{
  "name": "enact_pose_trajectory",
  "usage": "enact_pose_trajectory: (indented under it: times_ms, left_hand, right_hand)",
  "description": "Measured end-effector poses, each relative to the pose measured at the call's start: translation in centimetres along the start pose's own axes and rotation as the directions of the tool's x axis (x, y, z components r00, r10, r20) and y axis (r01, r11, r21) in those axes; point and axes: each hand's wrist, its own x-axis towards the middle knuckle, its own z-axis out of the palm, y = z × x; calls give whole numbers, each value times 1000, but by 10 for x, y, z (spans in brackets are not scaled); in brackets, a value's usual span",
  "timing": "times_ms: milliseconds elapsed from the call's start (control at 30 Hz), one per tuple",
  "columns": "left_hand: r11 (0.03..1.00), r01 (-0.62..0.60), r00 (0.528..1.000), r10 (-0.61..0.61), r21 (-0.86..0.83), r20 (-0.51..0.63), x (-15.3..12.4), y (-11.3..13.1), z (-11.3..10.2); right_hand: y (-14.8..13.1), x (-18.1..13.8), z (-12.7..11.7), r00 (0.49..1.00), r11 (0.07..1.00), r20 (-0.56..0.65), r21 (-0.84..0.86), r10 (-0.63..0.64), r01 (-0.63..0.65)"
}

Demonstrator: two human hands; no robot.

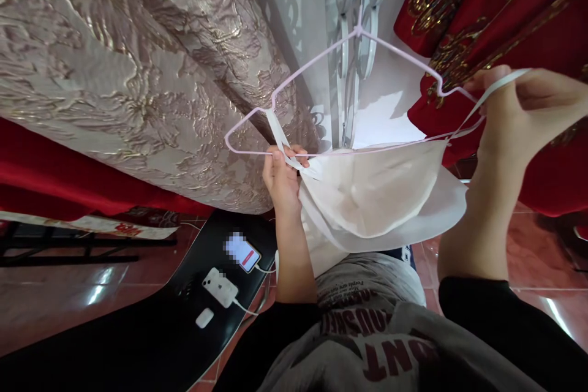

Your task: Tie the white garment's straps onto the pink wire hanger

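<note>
A pale pink clothes hanger (316, 64) hangs by its hook from grey metalwork, with a cream strappy garment (372, 193) below its bottom bar. One white strap (277, 128) of the garment loops over the hanger's left shoulder notch. My left hand (282, 180) is closed around the base of that strap, at the bottom bar. Near the hanger's right end, my right hand (514, 101) is closed on the other strap (498, 84), which is pulled up taut from the garment and lies across the thumb. Some right fingertips are hidden behind the hand and hanger.
A heavy embossed pinkish-gold fabric (138, 73) hangs at left, and red cloth with gold ornament (463, 6) at right. Two phones, one lit (243, 253) and one white (220, 288), lie with cables on a black bench (138, 331), beside a small white case (204, 318).
</note>
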Motion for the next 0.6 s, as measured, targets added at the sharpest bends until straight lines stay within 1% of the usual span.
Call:
enact_pose_trajectory:
  times_ms: [67, 133, 200, 267, 300, 367, 433, 500, 533, 567, 600]
  left_hand:
    - [1000, 0, 1000, 0, -4, -26, 1, 1, 1]
    - [1000, -3, 999, 3, 2, -43, 3, 1, 1]
    - [1000, -15, 999, 15, -2, -43, 5, 0, 0]
    - [999, -24, 999, 23, -23, -28, 7, 0, -1]
    - [999, -24, 999, 23, -29, -23, 7, -1, -1]
    - [1000, -17, 1000, 17, -26, -25, 7, -2, -1]
    - [1000, -15, 999, 14, -12, -36, 6, -3, -1]
    - [1000, -2, 999, 1, -12, -44, 5, -4, 1]
    - [1000, 5, 999, -6, -21, -44, 5, -5, 1]
    - [999, 10, 999, -11, -33, -45, 5, -6, 2]
    - [999, 14, 999, -16, -48, -45, 4, -7, 3]
  right_hand:
    - [-5, 4, 5, 996, 998, 81, 37, 41, -44]
    - [-12, 9, 6, 964, 991, 232, 8, 126, -132]
    - [-17, 15, 6, 898, 972, 373, -49, 233, -231]
    - [-16, 22, 6, 826, 948, 474, -68, 305, -311]
    - [-11, 24, 7, 802, 939, 506, -45, 317, -342]
    - [4, 27, 10, 771, 908, 548, 49, 324, -416]
    - [23, 26, 12, 735, 841, 577, 144, 357, -521]
    - [33, 22, 12, 670, 778, 617, 144, 412, -611]
    - [33, 20, 11, 655, 776, 624, 120, 426, -619]
    - [28, 19, 9, 665, 801, 616, 90, 421, -591]
    - [20, 19, 6, 697, 845, 595, 57, 400, -533]
